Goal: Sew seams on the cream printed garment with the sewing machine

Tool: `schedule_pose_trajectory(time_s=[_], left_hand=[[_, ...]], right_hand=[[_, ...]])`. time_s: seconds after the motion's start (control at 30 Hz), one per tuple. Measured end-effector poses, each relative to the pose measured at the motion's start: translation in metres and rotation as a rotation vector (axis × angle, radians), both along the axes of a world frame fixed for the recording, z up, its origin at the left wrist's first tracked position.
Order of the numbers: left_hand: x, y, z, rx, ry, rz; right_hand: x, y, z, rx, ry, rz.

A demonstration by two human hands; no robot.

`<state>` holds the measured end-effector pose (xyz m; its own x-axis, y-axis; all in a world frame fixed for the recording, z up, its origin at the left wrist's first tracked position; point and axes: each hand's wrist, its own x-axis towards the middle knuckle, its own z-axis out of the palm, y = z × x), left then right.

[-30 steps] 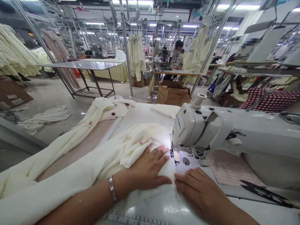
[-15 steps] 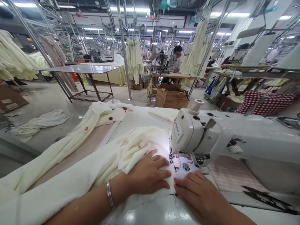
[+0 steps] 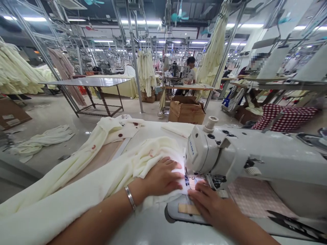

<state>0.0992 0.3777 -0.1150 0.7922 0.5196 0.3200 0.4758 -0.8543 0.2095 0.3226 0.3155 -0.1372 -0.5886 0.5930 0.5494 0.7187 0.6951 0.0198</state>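
My left hand (image 3: 161, 177) lies flat, fingers spread, on a cream fabric (image 3: 109, 173) with small red prints, pressing it just left of the needle. My right hand (image 3: 208, 204) rests on the machine bed, fingers extended against the fabric's edge under the presser foot (image 3: 190, 180). The white sewing machine (image 3: 230, 156) stands right of both hands, its lamp lighting the needle area. The fabric trails left and off the table's edge.
Black scissors (image 3: 293, 221) lie at the right on the table (image 3: 153, 231). A cardboard box (image 3: 186, 109) stands beyond the table. Another person sits at a far workstation (image 3: 190, 69). Garments hang on racks; cloth lies on the floor at left.
Both hands have slid forward toward the needle, pushing the fabric in. The right hand now reaches under the machine head. The camera view has tilted up a little.
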Motion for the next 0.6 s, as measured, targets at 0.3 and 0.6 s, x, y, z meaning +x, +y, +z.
schedule_pose_trajectory(time_s=[0.3, 0.6], left_hand=[[0.004, 0.012, -0.006, -0.007, -0.11, 0.103], [0.006, -0.028, -0.031, 0.157, -0.049, 0.176]], right_hand=[[0.001, 0.007, -0.021, 0.123, -0.009, -0.044], [-0.007, -0.001, -0.022, 0.032, -0.007, 0.015]])
